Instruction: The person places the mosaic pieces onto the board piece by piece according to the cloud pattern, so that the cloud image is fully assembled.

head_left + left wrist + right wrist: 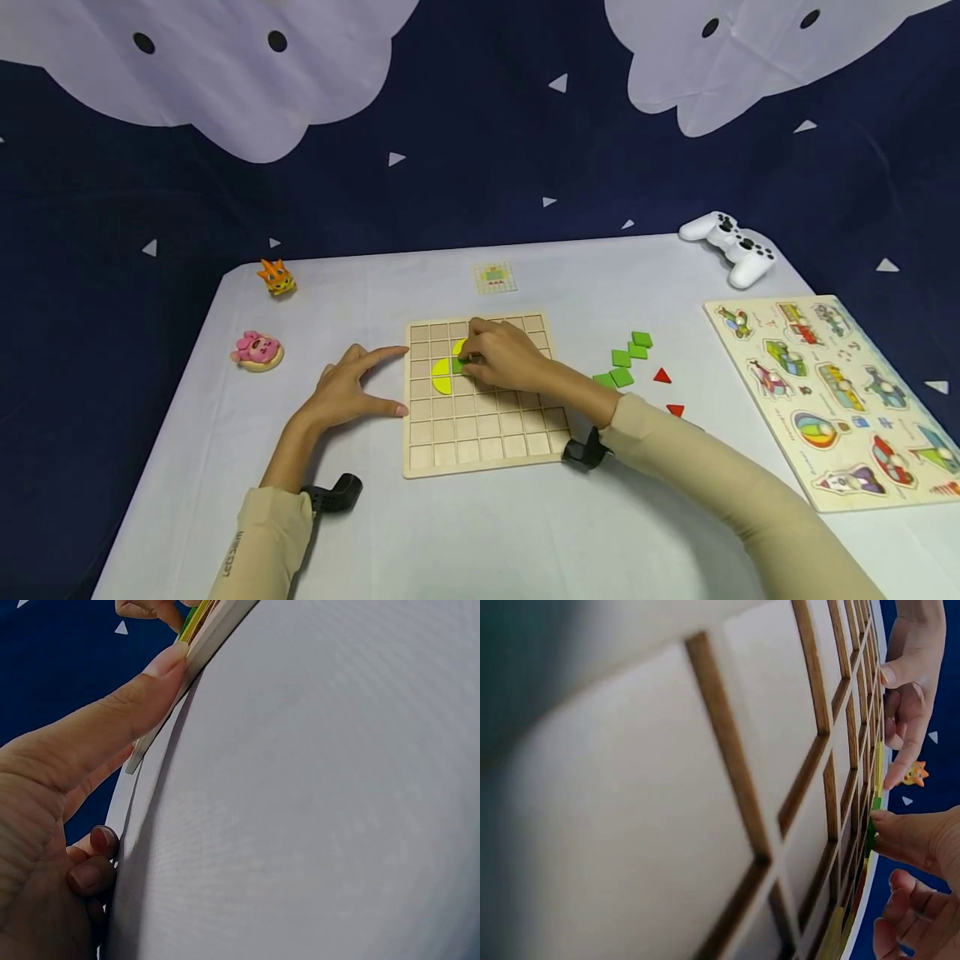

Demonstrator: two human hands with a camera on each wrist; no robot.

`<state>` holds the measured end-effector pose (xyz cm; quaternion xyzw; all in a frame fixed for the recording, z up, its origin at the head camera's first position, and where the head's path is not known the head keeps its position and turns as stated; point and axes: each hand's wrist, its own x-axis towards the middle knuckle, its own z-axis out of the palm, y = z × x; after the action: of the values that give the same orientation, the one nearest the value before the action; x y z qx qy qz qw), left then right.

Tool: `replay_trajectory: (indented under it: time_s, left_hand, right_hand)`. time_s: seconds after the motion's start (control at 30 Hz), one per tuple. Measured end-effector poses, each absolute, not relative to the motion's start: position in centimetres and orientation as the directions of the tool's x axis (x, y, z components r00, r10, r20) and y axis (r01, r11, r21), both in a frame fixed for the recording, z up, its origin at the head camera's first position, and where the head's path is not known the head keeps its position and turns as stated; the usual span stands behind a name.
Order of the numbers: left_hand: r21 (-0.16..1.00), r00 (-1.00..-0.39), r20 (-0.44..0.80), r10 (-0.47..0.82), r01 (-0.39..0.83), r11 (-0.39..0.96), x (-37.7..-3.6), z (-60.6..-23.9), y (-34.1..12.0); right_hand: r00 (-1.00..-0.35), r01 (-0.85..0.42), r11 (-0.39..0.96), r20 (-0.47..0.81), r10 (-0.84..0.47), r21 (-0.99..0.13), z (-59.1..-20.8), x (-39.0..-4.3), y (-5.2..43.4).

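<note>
Right hand [501, 354] sits over the upper middle of the wooden grid board [480, 433], centre of frame. Its grip is narrow: fingertips pinch a green square tile [458, 364], which lies in a cell just right of the yellow half-circle pieces [442, 375]. Left hand [352, 392] rests on the white surface [480, 533] at the board's left edge, fingers straight and spread, index tip and thumb touching that edge. Spare green tiles [626, 358] lie right of the board.
</note>
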<state>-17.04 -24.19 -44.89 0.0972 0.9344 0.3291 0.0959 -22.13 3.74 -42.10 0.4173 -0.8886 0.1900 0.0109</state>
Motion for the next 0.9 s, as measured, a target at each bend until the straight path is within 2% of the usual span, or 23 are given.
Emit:
replay_trajectory:
  time_s: [0.23, 0.37, 0.53, 0.73, 0.9]
  left_hand:
    - [0.628, -0.962, -0.11, 0.248, 0.126, 0.768, -17.1, -44.7, -24.0]
    - [0.625, -0.963, -0.114, 0.246, 0.123, 0.771, -17.0, -44.9, -24.1]
    - [0.626, -0.963, -0.123, 0.238, 0.111, 0.772, -17.0, -45.0, -24.2]
    - [0.625, -0.965, -0.123, 0.232, 0.107, 0.773, -16.9, -45.0, -24.1]
    - [0.621, -0.966, -0.12, 0.231, 0.108, 0.777, -16.9, -44.8, -24.0]
  right_hand:
    - [-0.703, -0.68, 0.618, 0.113, -0.702, -0.395, -41.7, -22.3, 3.3]
    - [-0.703, -0.681, 0.632, 0.089, -0.705, -0.37, -41.7, -22.3, 3.2]
    - [-0.715, -0.678, 0.642, 0.122, -0.688, -0.357, -41.3, -22.0, 3.9]
    - [-0.765, -0.618, 0.652, 0.143, -0.628, -0.439, -40.3, -21.6, 7.4]
    - [-0.813, -0.555, 0.693, 0.121, -0.57, -0.461, -40.2, -21.5, 11.9]
